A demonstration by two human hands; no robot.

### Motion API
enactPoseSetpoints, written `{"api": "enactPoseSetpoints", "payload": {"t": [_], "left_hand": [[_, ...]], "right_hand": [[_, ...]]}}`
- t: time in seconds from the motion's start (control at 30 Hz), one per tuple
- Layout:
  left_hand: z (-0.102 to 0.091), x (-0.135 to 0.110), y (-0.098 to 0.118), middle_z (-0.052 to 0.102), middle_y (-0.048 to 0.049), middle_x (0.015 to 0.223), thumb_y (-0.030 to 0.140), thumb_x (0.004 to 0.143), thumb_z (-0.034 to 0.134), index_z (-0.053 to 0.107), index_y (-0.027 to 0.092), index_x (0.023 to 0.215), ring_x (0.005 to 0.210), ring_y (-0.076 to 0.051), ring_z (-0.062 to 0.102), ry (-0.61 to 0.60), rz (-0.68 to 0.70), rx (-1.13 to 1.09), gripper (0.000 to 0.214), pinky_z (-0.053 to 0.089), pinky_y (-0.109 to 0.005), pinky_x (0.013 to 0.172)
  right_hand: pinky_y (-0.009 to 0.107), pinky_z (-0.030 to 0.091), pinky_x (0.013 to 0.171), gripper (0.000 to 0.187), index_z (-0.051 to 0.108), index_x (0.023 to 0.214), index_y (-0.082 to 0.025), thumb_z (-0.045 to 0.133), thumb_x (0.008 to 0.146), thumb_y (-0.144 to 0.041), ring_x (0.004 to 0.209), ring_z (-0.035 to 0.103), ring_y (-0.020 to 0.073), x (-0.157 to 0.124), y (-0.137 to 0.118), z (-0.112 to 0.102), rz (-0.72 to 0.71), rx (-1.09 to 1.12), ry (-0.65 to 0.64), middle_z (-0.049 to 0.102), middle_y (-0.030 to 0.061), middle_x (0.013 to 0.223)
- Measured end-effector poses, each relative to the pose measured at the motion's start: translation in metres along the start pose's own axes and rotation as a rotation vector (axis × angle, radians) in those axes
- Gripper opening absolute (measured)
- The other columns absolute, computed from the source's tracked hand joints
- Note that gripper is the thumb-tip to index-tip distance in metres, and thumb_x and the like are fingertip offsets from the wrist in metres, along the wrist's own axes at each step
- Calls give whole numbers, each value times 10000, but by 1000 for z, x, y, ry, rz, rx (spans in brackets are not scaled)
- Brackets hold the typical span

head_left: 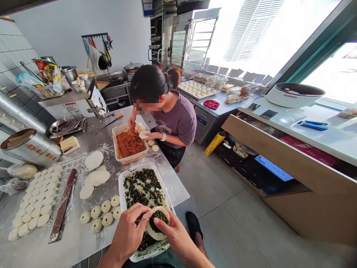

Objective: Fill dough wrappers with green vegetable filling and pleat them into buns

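Note:
My right hand (178, 235) is closed on a round dough wrapper (154, 233), its thumb resting on the dark green chopped filling (158, 220) in the middle. The closed fingers of my left hand (128, 227) are at the wrapper's left edge, pinching a thin, shiny tool, mostly hidden by the fingers. Under both hands lies a white tub (122, 186) of chopped greens. Several pleated buns (107, 219) sit left of it on the floured table. Flat dough wrappers (97, 176) lie farther back, near a round bowl of flour (94, 160).
Across the table a co-worker (178, 119) holds a wrapper over a tub of red filling (129, 145). At left are rows of dough pieces (36, 201), a wooden stick (63, 204) and a metal steamer (30, 147). A bun tray (198, 90) stands on the back counter.

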State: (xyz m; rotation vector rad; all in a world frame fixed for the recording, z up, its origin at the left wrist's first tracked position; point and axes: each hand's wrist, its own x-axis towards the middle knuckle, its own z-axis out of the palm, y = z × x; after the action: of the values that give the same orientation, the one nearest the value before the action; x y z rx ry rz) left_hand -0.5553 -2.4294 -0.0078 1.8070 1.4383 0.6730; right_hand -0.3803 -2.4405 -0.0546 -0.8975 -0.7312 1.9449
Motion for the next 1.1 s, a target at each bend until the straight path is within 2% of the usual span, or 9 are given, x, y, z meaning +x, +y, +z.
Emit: {"api": "enactPoseSetpoints", "payload": {"t": [0.1, 0.2, 0.47, 0.6, 0.73, 0.8, 0.9, 1.0, 1.1], "left_hand": [[1, 1, -3, 709, -20, 1070, 358, 1006, 498, 682, 324, 1223, 962, -140, 667, -4, 46, 19, 287, 547, -260, 860], [2, 1, -4, 710, -13, 1078, 333, 1012, 487, 683, 329, 1222, 983, -133, 670, -3, 75, 38, 287, 548, -261, 901], [-3, -2, 3, 693, -19, 1078, 309, 1023, 453, 643, 314, 1242, 962, -130, 670, -47, 106, 114, 290, 547, -249, 871], [-5, -3, 5, 657, -17, 956, 301, 1029, 412, 646, 266, 1010, 832, -125, 646, -50, 114, 177, 238, 535, -244, 774], [-6, -2, 3, 656, -42, 1056, 278, 1031, 377, 596, 272, 1177, 863, -131, 664, -115, 177, 286, 263, 546, -243, 780], [-6, -1, 2, 659, -39, 1034, 274, 1029, 372, 606, 271, 1157, 850, -132, 674, -150, 205, 342, 267, 550, -239, 776], [-5, -2, 0, 653, -39, 985, 247, 1023, 357, 612, 253, 1063, 854, -142, 680, -141, 234, 416, 259, 549, -240, 753], [-4, -3, 0, 661, -54, 1086, 230, 1015, 363, 573, 255, 1193, 902, -152, 695, -140, 279, 492, 276, 554, -246, 743], [-3, -4, -1, 658, -34, 1038, 246, 1017, 359, 592, 273, 1131, 836, -158, 697, -198, 280, 543, 261, 550, -263, 705]], "right_hand": [[308, 456, 790, 347, 669, 1073, -198, 743, 857, -459, 851, 570, 178, 0, -3, -3, -37, -96, -38, 673, 22, 936], [313, 442, 831, 332, 655, 1121, -215, 698, 895, -455, 901, 555, 185, -2, -9, -2, -89, -179, -52, 661, 22, 990], [295, 414, 803, 276, 635, 1063, -206, 632, 936, -451, 872, 527, 189, -3, -16, 0, -168, -420, -63, 638, 10, 944], [292, 421, 801, 267, 630, 1057, -211, 584, 956, -453, 860, 545, 187, -3, -17, 1, -119, -483, -50, 644, 4, 921], [294, 420, 787, 154, 630, 989, -216, 557, 951, -347, 854, 563, 193, -5, -23, 6, -113, -653, -8, 650, -1, 901], [299, 423, 799, 113, 637, 962, -217, 559, 927, -291, 882, 579, 204, -5, -25, 8, -119, -719, -10, 670, 3, 919], [304, 434, 785, 149, 649, 973, -217, 533, 925, -298, 872, 593, 213, -5, -27, 8, -66, -720, -21, 686, 7, 900], [304, 424, 751, 136, 647, 953, -216, 552, 911, -304, 842, 585, 211, -5, -25, 6, -84, -762, -29, 690, 13, 893], [303, 405, 732, 97, 643, 911, -215, 594, 882, -293, 831, 581, 206, -4, -22, 3, -83, -819, -37, 701, 20, 902]]}}
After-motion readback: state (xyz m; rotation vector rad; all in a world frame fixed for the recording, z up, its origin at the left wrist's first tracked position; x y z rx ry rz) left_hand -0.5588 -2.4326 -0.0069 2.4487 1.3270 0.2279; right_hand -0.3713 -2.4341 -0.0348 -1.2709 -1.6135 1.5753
